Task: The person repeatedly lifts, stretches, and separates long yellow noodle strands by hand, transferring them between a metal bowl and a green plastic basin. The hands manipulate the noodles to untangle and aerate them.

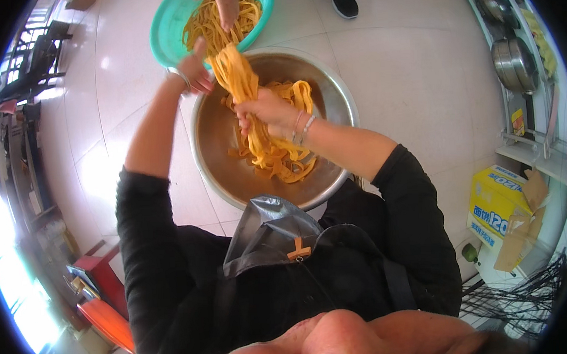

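Observation:
My right hand is closed around a thick bundle of flat yellow noodle-like strips, held up over a wide stainless steel basin. More of the strips lie in the basin below it. My left hand, slightly blurred, has its fingers spread beside the bundle's upper end, above the basin's left rim, with nothing in it. A turquoise plastic basin with more strips stands just beyond, touching or overlapping the steel one in view. Another person's hand reaches down over its strips.
Another person's black shoe is on the tiled floor at the top. Metal pots stand on a rack at the right, above a yellow cardboard box with open flaps. A red box and an orange round object are at lower left.

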A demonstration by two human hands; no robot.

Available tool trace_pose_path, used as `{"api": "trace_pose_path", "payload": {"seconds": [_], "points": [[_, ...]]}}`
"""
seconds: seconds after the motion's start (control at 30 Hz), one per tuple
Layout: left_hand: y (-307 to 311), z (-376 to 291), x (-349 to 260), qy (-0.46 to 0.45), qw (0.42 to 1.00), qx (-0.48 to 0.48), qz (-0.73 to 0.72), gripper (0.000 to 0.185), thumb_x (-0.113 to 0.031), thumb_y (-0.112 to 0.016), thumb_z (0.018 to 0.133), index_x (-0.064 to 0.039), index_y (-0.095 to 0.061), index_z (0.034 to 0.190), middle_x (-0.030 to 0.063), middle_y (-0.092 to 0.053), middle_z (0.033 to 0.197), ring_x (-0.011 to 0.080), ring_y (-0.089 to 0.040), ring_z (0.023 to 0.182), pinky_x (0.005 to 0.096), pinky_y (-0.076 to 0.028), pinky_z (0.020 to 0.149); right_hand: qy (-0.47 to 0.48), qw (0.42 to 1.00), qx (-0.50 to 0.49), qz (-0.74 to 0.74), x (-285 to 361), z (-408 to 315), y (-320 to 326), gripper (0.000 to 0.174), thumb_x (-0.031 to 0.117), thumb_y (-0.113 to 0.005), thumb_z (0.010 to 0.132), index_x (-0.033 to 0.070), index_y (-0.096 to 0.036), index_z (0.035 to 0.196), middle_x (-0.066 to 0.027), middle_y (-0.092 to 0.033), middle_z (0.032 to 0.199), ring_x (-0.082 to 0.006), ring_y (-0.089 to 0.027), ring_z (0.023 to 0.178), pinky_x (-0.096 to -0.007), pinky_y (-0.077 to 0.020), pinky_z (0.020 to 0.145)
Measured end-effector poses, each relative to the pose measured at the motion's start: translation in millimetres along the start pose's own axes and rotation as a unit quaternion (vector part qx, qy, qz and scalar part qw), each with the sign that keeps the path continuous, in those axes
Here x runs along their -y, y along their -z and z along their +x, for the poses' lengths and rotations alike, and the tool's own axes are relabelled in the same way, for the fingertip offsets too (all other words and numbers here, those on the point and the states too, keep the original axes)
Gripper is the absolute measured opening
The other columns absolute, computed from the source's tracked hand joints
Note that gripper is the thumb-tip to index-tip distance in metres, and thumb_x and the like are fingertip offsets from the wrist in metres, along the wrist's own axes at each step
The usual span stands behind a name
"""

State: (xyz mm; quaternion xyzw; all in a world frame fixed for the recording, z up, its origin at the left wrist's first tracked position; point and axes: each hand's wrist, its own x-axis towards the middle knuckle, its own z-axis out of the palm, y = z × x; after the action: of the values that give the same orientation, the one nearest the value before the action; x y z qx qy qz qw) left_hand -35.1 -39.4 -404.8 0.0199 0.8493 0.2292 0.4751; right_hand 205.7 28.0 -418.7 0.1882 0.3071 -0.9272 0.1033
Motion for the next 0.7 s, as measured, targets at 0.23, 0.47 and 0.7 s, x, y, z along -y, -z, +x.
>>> {"api": "trace_pose_path", "payload": {"seconds": [0.23, 0.47, 0.7], "points": [[-153, -96, 115, -0.175, 0.679, 0.410, -0.584, 0.108, -0.087, -0.019, 0.074, 0.003, -0.045, 0.128, 0.0273, -0.058, 0.112, 0.0382, -0.059, 0.104, 0.0511, -0.046, 0.092, 0.011, 0.999, 0.035, 0.008, 30, 25, -7, 0.014, 0.008, -0.057, 0.087, -0.001, -0.055, 0.096, -0.0066, -0.056, 0.072, -0.0153, -0.056, 0.059, -0.0340, -0.0545, 0.061], [-153, -142, 96, -0.216, 0.722, 0.319, -0.575, 0.028, -0.016, -0.057, 0.087, 0.000, -0.048, 0.108, 0.0061, -0.049, 0.061, 0.0182, -0.050, 0.052, 0.0393, -0.051, 0.060, -0.093, 0.988, 0.110, -0.061, -7, 7, 35, 0.057, 0.053, -0.035, 0.096, 0.000, -0.052, 0.111, -0.0170, -0.062, 0.102, -0.0244, -0.062, 0.095, -0.0366, -0.0517, 0.082], [-102, -38, 90, -0.145, 0.705, 0.195, -0.666, 0.014, -0.016, -0.047, 0.093, -0.004, -0.051, 0.089, 0.0068, -0.053, 0.066, 0.0218, -0.055, 0.061, 0.0404, -0.051, 0.066, -0.086, 0.970, 0.224, -0.039, -42, -58, 31, 0.042, 0.023, -0.057, 0.091, -0.002, -0.048, 0.123, -0.0138, -0.063, 0.102, -0.0230, -0.064, 0.091, -0.0365, -0.0501, 0.082]]}}
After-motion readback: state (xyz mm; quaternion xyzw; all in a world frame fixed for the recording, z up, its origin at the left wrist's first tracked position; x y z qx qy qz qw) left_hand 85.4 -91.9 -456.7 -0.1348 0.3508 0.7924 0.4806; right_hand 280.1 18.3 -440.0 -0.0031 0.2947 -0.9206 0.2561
